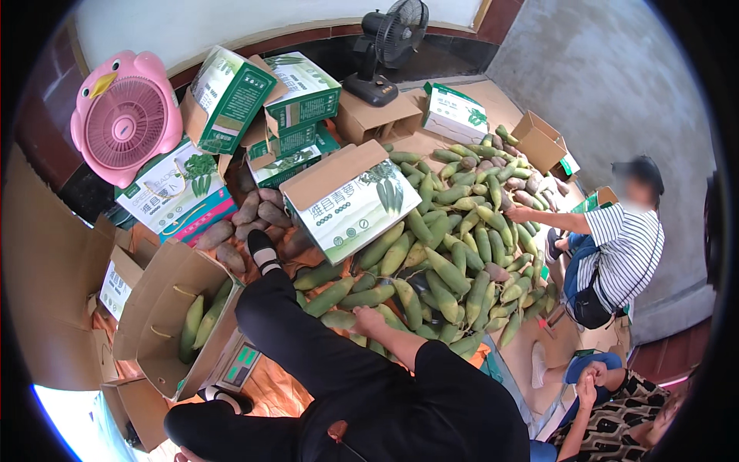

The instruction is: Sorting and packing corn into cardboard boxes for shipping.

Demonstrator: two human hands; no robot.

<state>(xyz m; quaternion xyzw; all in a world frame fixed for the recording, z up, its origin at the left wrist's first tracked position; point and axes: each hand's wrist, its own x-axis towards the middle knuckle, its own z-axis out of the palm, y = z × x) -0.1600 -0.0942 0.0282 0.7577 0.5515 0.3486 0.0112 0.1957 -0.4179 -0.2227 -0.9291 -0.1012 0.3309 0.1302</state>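
My right hand [369, 320] reaches into a broad heap of long green radishes [446, 269], its fingers closed at the end of one green radish [337, 319] by my shin. Only a sliver of my left hand [185, 456] shows at the lower edge, beside my knee; its fingers are hidden. To the left of my legs an open cardboard carton [165, 289] lies tilted with a few green radishes [192, 327] inside. It rests on a scale with a green display [245, 357].
A white-and-green carton [350, 212] sits against the heap, near reddish tubers [265, 212]. More cartons [304, 88], a pink fan [127, 123] and a black fan [392, 38] stand behind. One person [620, 246] handles the heap at right; another [616, 416] sits lower right.
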